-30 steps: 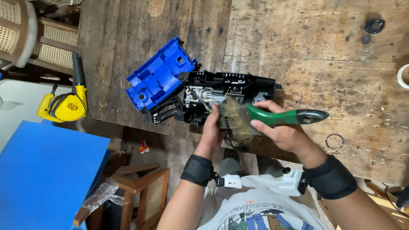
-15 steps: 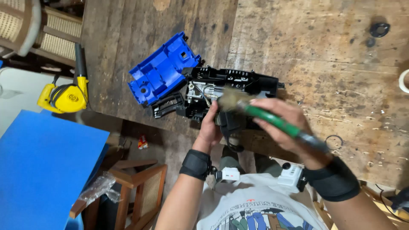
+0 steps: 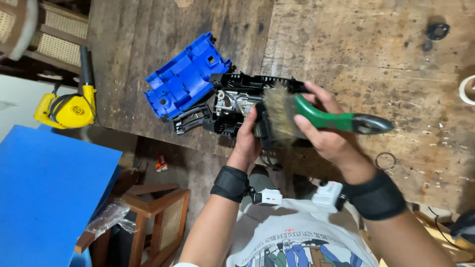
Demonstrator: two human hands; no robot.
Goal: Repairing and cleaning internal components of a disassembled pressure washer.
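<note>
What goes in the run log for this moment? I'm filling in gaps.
left hand: steadies black device | right hand: grips green brush, bristles on device | blue cover: beside, on wooden table

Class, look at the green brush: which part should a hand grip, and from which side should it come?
Grip the brush by its green handle, coming from the bare dark end on the right. The bristles at the left lie against the black assembly, and the handle is slim. The right hand holds it there.

Opened tool body (image 3: 237, 106) lying on the desk (image 3: 371, 59), casing half (image 3: 185, 79) sitting left of it, blower (image 3: 69, 106) hanging far left, brush (image 3: 297, 113) hovering over the body's right end
</note>
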